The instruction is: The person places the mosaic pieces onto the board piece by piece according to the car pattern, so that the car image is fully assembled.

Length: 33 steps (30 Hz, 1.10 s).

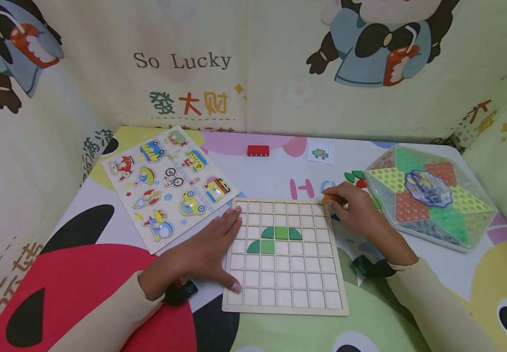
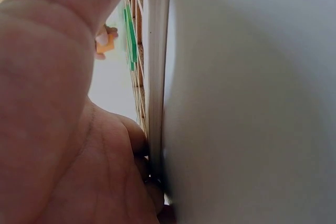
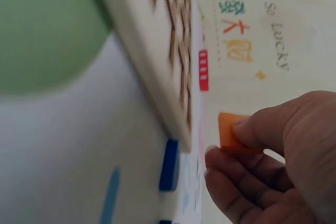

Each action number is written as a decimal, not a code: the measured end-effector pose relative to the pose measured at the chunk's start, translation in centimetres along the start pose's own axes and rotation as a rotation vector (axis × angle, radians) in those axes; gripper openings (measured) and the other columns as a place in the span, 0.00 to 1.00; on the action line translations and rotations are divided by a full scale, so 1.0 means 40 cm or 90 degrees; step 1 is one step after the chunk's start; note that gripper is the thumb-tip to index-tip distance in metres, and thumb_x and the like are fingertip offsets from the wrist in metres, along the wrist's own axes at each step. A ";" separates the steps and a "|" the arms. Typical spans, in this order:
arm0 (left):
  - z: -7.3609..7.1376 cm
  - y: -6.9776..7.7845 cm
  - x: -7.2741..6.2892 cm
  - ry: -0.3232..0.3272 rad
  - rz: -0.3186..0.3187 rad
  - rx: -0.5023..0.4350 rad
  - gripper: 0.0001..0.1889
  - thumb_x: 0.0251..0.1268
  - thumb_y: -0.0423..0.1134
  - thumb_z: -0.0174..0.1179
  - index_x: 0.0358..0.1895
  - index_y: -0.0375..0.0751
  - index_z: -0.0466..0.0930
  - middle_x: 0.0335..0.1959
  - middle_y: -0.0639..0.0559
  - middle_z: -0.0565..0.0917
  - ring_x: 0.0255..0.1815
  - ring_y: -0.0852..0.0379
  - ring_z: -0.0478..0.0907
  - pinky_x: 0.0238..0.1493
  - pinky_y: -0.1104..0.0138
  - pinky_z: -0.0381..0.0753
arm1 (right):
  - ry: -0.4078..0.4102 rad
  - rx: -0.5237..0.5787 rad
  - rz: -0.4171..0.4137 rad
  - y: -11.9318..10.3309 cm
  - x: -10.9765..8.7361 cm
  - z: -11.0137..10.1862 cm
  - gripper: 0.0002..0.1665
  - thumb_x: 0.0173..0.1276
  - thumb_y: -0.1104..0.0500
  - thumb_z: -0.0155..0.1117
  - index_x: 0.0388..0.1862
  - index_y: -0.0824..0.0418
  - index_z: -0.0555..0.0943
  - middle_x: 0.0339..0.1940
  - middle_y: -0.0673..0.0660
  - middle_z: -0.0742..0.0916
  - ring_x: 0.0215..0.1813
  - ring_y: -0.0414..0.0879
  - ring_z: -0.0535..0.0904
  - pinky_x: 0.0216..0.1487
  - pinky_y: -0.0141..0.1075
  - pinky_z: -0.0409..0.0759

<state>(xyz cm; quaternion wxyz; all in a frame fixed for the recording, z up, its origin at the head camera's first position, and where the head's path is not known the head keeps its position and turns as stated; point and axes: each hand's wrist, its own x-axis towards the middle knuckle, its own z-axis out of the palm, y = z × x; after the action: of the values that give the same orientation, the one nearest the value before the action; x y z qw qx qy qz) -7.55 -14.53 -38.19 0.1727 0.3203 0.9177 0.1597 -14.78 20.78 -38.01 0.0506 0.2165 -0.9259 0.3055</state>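
A wooden grid board (image 1: 297, 281) lies on the table between the hands. In its upper middle sit green square tiles (image 1: 282, 233) and green quarter-round tiles (image 1: 254, 247), in two rows. My left hand (image 1: 207, 244) rests along the board's left edge, fingers extended, thumb on the lower left rim. The left wrist view shows its palm beside the board's side. Near the board's top right corner, my right hand (image 1: 361, 210) pinches an orange tile (image 3: 227, 129) between thumb and fingers. A blue tile (image 3: 169, 166) lies beside the board below that hand.
A clear hexagonal box (image 1: 429, 188) with colored pieces stands at the right, with loose red and green tiles (image 1: 361, 183) by its left side. A sticker-like picture board (image 1: 170, 183) lies left. Behind are a red block (image 1: 258, 150) and a small pattern card (image 1: 320, 153).
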 end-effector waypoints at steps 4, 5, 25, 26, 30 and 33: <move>-0.001 0.001 -0.001 -0.002 -0.005 -0.002 0.69 0.34 0.68 0.73 0.77 0.35 0.46 0.79 0.43 0.42 0.78 0.45 0.36 0.73 0.50 0.47 | -0.008 0.027 -0.032 -0.014 -0.004 0.003 0.16 0.61 0.74 0.67 0.49 0.69 0.83 0.37 0.57 0.82 0.34 0.46 0.80 0.35 0.34 0.82; -0.002 0.001 -0.001 -0.001 -0.004 -0.005 0.69 0.34 0.68 0.73 0.77 0.34 0.47 0.79 0.43 0.42 0.78 0.45 0.36 0.73 0.49 0.47 | -0.011 0.030 -0.034 -0.016 -0.005 0.005 0.17 0.61 0.74 0.67 0.50 0.68 0.83 0.37 0.57 0.81 0.34 0.46 0.80 0.36 0.34 0.82; -0.004 -0.007 -0.001 -0.007 0.012 -0.026 0.69 0.36 0.70 0.71 0.77 0.33 0.46 0.79 0.43 0.41 0.78 0.45 0.35 0.74 0.50 0.45 | -0.112 0.130 -0.003 -0.100 -0.039 0.016 0.14 0.63 0.70 0.68 0.47 0.62 0.84 0.43 0.51 0.83 0.38 0.43 0.79 0.41 0.34 0.82; -0.004 -0.006 -0.001 -0.007 0.012 -0.024 0.69 0.36 0.71 0.71 0.77 0.33 0.46 0.79 0.43 0.41 0.78 0.45 0.35 0.74 0.50 0.45 | -0.111 0.130 -0.004 -0.102 -0.040 0.019 0.14 0.63 0.70 0.68 0.47 0.61 0.84 0.43 0.50 0.83 0.38 0.42 0.80 0.41 0.34 0.82; -0.003 -0.006 0.000 -0.005 0.010 -0.021 0.69 0.36 0.70 0.71 0.77 0.33 0.46 0.79 0.43 0.41 0.78 0.45 0.35 0.74 0.50 0.45 | -0.105 0.130 -0.005 -0.115 -0.043 0.026 0.14 0.62 0.71 0.68 0.47 0.62 0.85 0.43 0.50 0.84 0.38 0.43 0.79 0.40 0.34 0.82; -0.002 -0.005 0.000 -0.005 0.008 -0.015 0.69 0.36 0.70 0.71 0.77 0.33 0.46 0.79 0.43 0.41 0.78 0.45 0.35 0.74 0.50 0.45 | -0.123 0.151 -0.005 -0.127 -0.046 0.028 0.15 0.62 0.71 0.68 0.48 0.63 0.85 0.42 0.50 0.84 0.39 0.43 0.79 0.40 0.34 0.82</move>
<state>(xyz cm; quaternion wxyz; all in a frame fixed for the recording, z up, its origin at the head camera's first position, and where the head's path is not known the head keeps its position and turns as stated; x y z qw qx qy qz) -7.68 -14.70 -38.19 0.1794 0.3246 0.9130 0.1701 -10.87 17.14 -36.57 -0.0633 0.2530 -0.8830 0.3902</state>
